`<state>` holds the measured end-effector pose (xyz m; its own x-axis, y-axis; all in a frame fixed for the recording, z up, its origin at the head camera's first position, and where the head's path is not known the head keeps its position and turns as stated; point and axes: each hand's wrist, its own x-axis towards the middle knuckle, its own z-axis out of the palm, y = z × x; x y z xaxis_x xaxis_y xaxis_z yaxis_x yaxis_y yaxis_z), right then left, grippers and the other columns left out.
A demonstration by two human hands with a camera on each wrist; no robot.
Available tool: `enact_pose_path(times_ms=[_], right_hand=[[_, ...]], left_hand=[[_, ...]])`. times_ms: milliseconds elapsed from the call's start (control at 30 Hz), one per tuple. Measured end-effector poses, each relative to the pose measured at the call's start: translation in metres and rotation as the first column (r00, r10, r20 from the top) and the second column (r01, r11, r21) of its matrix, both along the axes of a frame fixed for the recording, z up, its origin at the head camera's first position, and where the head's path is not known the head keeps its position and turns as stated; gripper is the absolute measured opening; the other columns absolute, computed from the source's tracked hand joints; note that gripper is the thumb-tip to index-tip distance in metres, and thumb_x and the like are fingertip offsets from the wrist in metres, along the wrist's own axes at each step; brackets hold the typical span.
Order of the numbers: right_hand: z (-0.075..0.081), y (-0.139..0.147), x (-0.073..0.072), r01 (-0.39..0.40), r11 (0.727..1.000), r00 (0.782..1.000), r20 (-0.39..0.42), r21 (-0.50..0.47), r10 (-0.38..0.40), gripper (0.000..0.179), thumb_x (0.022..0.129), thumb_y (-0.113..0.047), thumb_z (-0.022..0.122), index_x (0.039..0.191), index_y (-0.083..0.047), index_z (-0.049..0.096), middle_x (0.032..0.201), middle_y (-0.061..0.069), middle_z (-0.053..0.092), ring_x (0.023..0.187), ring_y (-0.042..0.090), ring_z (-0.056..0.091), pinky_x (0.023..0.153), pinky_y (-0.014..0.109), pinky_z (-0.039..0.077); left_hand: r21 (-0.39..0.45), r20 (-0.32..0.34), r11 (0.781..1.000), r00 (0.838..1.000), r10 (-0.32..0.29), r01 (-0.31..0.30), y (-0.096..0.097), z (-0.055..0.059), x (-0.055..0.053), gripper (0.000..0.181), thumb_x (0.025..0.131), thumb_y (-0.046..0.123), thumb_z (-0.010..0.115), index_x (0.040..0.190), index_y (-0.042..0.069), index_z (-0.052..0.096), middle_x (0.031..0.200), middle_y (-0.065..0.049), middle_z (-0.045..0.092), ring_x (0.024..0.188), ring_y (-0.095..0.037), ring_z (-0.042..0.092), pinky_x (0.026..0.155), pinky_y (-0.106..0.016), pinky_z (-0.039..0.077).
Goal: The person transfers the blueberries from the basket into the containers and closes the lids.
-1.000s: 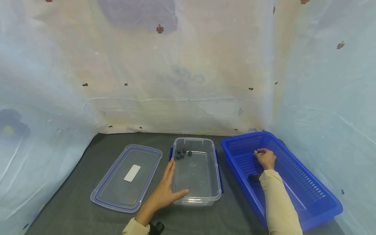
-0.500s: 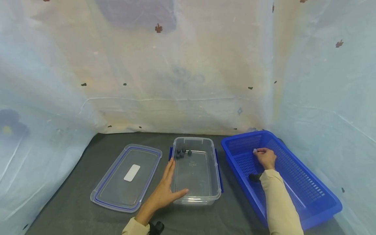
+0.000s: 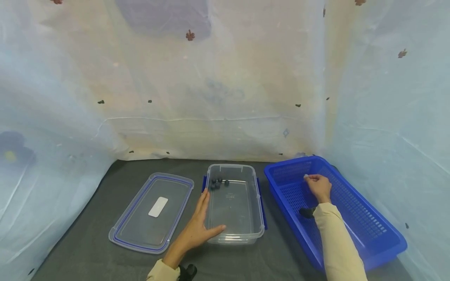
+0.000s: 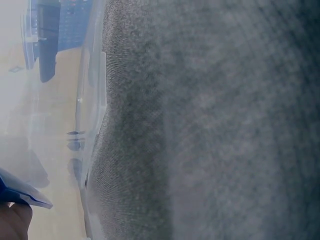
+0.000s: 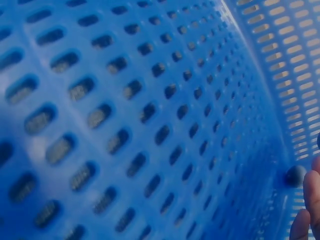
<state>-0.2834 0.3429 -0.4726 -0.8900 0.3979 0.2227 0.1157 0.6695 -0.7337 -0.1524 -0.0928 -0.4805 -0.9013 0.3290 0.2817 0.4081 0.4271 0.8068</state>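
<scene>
In the head view, my left hand (image 3: 197,228) lies along the left side of a clear plastic container (image 3: 237,212), fingers straight, thumb over its near edge. Several dark round blueberries (image 3: 218,183) sit at the container's far left. Inside the blue perforated basket (image 3: 281,205), my right hand (image 3: 320,189) has curled fingers and pinches a small pale-looking blueberry (image 3: 306,176) at their tips. The right wrist view shows a dark blueberry (image 5: 295,176) beside the fingertips, near the basket's wall, and part of another at the frame edge. The palm side of that hand is hidden.
A clear lid (image 3: 140,222) with a blue seal and a white label (image 3: 158,207) lies left of the container. Blue latches (image 3: 263,207) hang at the container's sides. Dark grey cloth (image 3: 225,265) covers the table, with patterned sheeting (image 3: 225,97) behind and beside it.
My right hand has shifted slightly up and away inside the basket, the pale blueberry at its fingertips moving with it. My left hand stays against the container.
</scene>
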Motion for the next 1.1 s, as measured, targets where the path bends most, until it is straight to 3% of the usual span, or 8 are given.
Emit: enact_pose_path(times_ms=[367,667,800,967,1100], right_hand=[[0.013,-0.001,0.007,-0.053,0.998,0.996,-0.066,0.015,0.054,0.036,0.093,-0.023,0.063,0.104,0.011,0.066,0.093,0.028,0.067,0.098,0.044,0.056,0.106,0.058,0.017],[0.024,0.000,0.011,-0.073,0.997,0.992,-0.107,-0.002,0.072,0.036,0.095,-0.026,0.062,0.105,0.008,0.067,0.081,0.018,0.071,0.092,0.040,0.061,0.109,0.055,0.013],[0.029,-0.002,0.011,-0.057,0.998,0.991,-0.118,0.001,0.057,0.035,0.094,-0.028,0.063,0.105,0.005,0.067,0.080,0.016,0.071,0.089,0.038,0.062,0.106,0.053,0.020],[0.037,-0.005,0.014,-0.038,0.999,0.992,-0.121,-0.004,0.038,0.038,0.093,-0.034,0.063,0.106,0.001,0.069,0.091,0.018,0.071,0.076,0.028,0.068,0.098,0.050,0.034],[0.044,-0.008,0.015,-0.035,0.999,0.991,-0.131,-0.033,0.030,0.040,0.093,-0.037,0.063,0.108,0.000,0.069,0.100,0.021,0.069,0.086,0.033,0.067,0.098,0.051,0.036]], left_hand=[[-0.023,-0.005,1.000,1.000,0.005,-0.005,-0.001,0.005,0.000,0.113,0.079,0.045,0.077,0.155,0.002,0.006,0.161,-0.016,-0.003,0.143,-0.038,0.006,0.107,-0.063,0.020],[0.056,-0.077,0.996,0.994,0.076,-0.071,0.000,0.003,0.002,0.108,0.077,0.041,0.080,0.153,0.000,0.016,0.157,-0.022,0.013,0.140,-0.044,0.018,0.102,-0.066,0.027],[0.083,-0.085,0.994,0.993,0.078,-0.071,0.000,0.001,0.002,0.107,0.075,0.040,0.081,0.153,0.000,0.018,0.157,-0.021,0.016,0.138,-0.045,0.022,0.101,-0.068,0.028],[0.108,-0.055,0.993,0.997,0.048,-0.042,0.000,-0.002,0.004,0.110,0.074,0.038,0.082,0.154,0.000,0.016,0.160,-0.017,0.009,0.141,-0.043,0.013,0.100,-0.067,0.030],[0.115,-0.034,0.993,0.999,0.040,-0.035,0.001,-0.002,0.005,0.114,0.073,0.038,0.083,0.154,0.001,0.013,0.160,-0.017,0.005,0.142,-0.042,0.009,0.098,-0.066,0.033]])
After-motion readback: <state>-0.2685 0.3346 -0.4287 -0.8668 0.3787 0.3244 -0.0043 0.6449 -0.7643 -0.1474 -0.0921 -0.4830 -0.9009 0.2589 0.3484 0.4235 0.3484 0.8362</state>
